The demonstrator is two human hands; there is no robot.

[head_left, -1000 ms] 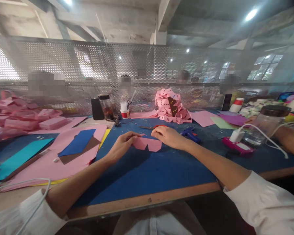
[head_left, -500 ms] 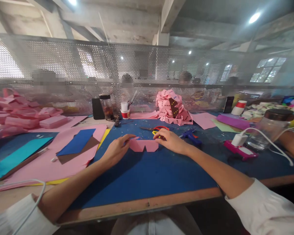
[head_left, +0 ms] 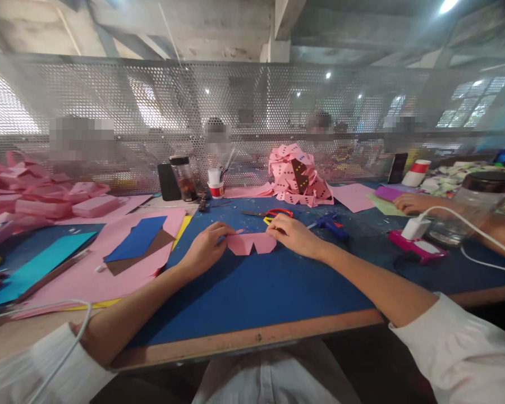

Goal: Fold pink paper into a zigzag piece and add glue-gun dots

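Note:
A small strip of pink paper (head_left: 243, 244), with a V-shaped notch in its lower edge, is held up over the blue mat (head_left: 252, 303). My left hand (head_left: 208, 247) pinches its left end, fingertips pressed together. At the other end, my right hand (head_left: 292, 234) is closed on the paper's upper right corner. Just behind the paper lie scissors (head_left: 280, 213) with red and yellow handles, partly covered by my right hand. A blue glue gun (head_left: 332, 224) rests to the right of that hand.
Pink sheets (head_left: 151, 286) with blue and brown pieces lie left, beside heaped pink paper shapes (head_left: 46, 193). A dotted pink paper pile (head_left: 298, 175) stands at the back. Right are a pink power strip (head_left: 421, 247), a glass jar (head_left: 458, 216) and another person's hand (head_left: 421, 203).
The view has shifted slightly. Both my hands still pinch the pink paper, which now tilts a little. Another person's hand has reached onto the purple paper at the right.

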